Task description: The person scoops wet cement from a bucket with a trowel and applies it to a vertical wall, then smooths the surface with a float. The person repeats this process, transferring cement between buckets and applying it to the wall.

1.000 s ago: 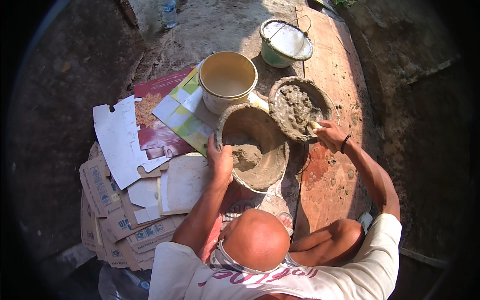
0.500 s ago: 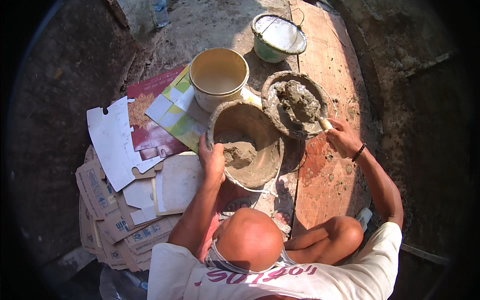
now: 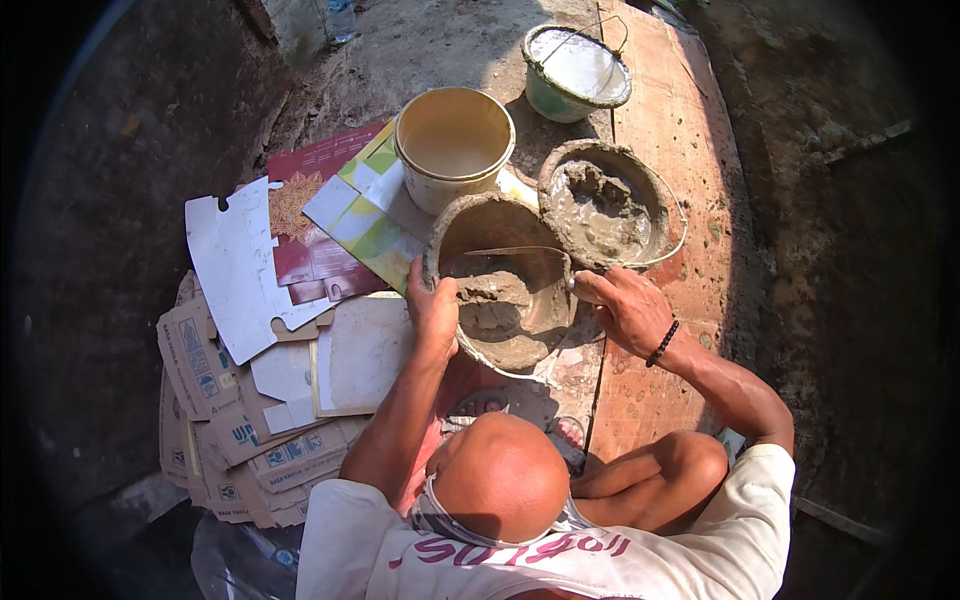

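Observation:
Between my knees and the other pails stands a mud-coated bucket (image 3: pixel 478 218), tilted toward me, with wet grey mortar (image 3: pixel 492 300) inside. My left hand (image 3: pixel 434 308) is closed round its left rim. In my right hand (image 3: pixel 636 314) is the pale handle of a trowel (image 3: pixel 512 250); its blade reaches over the right rim into this bucket and shows nearly edge-on. Whether the blade touches the mortar is hard to see. Just beyond my right hand sits a second mortar-caked bucket (image 3: pixel 548 195) holding a lumpy wet mix (image 3: pixel 605 218).
A white pail (image 3: pixel 432 190) of cloudy liquid stands behind the tilted bucket. Farther back is a green bucket (image 3: pixel 553 103) with whitish contents. Flattened cardboard (image 3: pixel 225 275) lies piled at left. A spattered wooden board (image 3: pixel 655 375) runs along the right.
My right hand has moved left with the trowel, from the second bucket to the tilted one. A mound of mortar scooped up in the second bucket is gone from there. My left hand stays on the rim.

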`<action>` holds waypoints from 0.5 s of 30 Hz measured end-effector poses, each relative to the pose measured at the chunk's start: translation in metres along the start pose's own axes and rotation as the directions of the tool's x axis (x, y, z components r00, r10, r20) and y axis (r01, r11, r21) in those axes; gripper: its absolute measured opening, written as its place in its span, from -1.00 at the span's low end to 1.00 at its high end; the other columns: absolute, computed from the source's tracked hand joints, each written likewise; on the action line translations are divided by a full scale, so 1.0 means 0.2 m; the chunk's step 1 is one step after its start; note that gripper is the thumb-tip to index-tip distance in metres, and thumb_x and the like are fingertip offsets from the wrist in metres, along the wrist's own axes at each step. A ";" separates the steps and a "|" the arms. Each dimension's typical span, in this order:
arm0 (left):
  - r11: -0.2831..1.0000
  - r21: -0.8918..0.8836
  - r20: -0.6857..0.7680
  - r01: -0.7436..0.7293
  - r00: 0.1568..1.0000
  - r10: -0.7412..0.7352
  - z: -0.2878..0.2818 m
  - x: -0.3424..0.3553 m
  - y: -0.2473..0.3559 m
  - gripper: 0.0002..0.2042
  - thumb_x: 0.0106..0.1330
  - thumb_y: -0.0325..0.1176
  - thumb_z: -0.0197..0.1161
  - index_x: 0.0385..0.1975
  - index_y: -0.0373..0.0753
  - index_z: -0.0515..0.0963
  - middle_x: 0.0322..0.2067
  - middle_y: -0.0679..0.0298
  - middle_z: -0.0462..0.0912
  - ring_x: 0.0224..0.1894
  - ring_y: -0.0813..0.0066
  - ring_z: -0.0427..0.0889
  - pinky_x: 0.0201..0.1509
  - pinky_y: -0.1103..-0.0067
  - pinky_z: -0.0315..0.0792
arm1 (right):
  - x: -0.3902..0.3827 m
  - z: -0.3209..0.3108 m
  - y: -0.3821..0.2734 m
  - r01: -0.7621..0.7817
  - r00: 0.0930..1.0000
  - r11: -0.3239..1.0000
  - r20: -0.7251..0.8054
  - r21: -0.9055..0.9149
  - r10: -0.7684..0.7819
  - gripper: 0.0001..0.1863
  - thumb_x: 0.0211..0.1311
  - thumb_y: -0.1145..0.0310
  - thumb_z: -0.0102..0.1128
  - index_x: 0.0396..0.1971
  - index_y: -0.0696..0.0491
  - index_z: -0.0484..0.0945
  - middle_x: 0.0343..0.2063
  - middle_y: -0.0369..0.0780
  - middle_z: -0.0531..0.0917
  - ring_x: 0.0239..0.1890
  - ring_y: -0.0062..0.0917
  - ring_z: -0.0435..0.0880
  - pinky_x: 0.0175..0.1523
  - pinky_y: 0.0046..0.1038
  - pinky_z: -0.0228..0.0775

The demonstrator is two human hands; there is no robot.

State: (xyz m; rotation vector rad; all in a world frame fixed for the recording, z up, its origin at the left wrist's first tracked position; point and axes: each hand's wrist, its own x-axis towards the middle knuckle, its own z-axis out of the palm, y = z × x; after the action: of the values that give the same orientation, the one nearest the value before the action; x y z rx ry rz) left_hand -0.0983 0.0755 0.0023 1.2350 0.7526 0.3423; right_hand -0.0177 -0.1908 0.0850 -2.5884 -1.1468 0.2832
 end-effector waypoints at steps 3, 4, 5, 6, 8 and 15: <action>0.997 0.063 -0.025 -0.041 0.999 0.042 0.00 0.03 -0.04 -0.42 0.03 -0.62 -0.01 0.18 -0.40 0.33 -0.12 0.15 0.52 -0.18 0.43 0.51 -0.07 0.58 0.42 | 0.00 -0.24 0.11 -0.154 0.983 0.969 -0.128 -0.192 0.131 -0.45 -0.02 0.57 0.17 0.07 -0.08 0.46 -0.36 -0.11 0.46 -0.26 -0.18 0.54 -0.14 -0.20 0.41; 0.997 0.074 -0.022 -0.035 0.999 0.037 -0.01 0.03 -0.05 -0.40 0.02 -0.61 -0.01 0.21 -0.40 0.30 -0.11 0.12 0.54 -0.16 0.40 0.54 -0.06 0.56 0.44 | 0.01 -0.30 0.17 -0.200 0.971 0.945 -0.180 -0.259 0.156 -0.50 0.02 0.57 0.15 0.04 -0.10 0.49 -0.36 -0.11 0.47 -0.28 -0.19 0.56 -0.16 -0.20 0.42; 0.996 0.085 -0.020 -0.029 0.999 0.031 -0.01 0.03 -0.05 -0.37 0.01 -0.61 0.00 0.23 -0.40 0.26 -0.09 0.10 0.55 -0.13 0.37 0.57 -0.04 0.53 0.47 | 0.03 -0.36 0.23 -0.284 0.954 0.900 -0.190 -0.332 0.231 -0.54 0.06 0.56 0.12 0.01 -0.12 0.52 -0.36 -0.11 0.48 -0.29 -0.20 0.57 -0.16 -0.20 0.42; 0.998 0.065 -0.017 -0.025 1.000 0.026 -0.01 0.03 -0.04 -0.38 0.01 -0.61 0.00 0.23 -0.40 0.27 -0.10 0.10 0.55 -0.14 0.38 0.57 -0.04 0.53 0.47 | 0.06 -0.41 0.29 -0.313 0.948 0.845 -0.191 -0.434 0.253 -0.58 0.11 0.54 0.06 -0.01 -0.15 0.54 -0.36 -0.12 0.49 -0.29 -0.21 0.59 -0.17 -0.20 0.43; 1.000 0.028 -0.012 -0.014 1.000 0.015 0.01 0.01 -0.02 -0.38 0.01 -0.61 0.00 0.22 -0.40 0.28 -0.11 0.11 0.55 -0.15 0.39 0.56 -0.05 0.53 0.46 | 0.14 -0.44 0.45 -0.282 0.959 0.775 -0.178 -0.565 0.219 -0.65 0.16 0.47 0.04 -0.07 -0.18 0.57 -0.36 -0.10 0.52 -0.29 -0.23 0.62 -0.20 -0.23 0.46; 0.999 0.013 -0.003 -0.038 0.999 0.039 0.01 0.01 -0.01 -0.46 0.02 -0.61 -0.01 0.13 -0.38 0.38 -0.14 0.18 0.53 -0.18 0.43 0.50 -0.02 0.58 0.38 | 0.65 -0.27 0.65 -0.086 0.996 0.657 -0.041 -0.749 0.083 -0.87 0.14 0.36 0.13 -0.44 0.05 0.63 -0.52 -0.09 0.66 -0.41 -0.30 0.68 -0.34 -0.32 0.44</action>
State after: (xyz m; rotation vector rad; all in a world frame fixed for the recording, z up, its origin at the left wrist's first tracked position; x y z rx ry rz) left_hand -0.0964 0.0743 0.0008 1.2631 0.7354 0.3712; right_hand 0.1735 -0.1859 0.0835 -3.3549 -1.3497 -0.2574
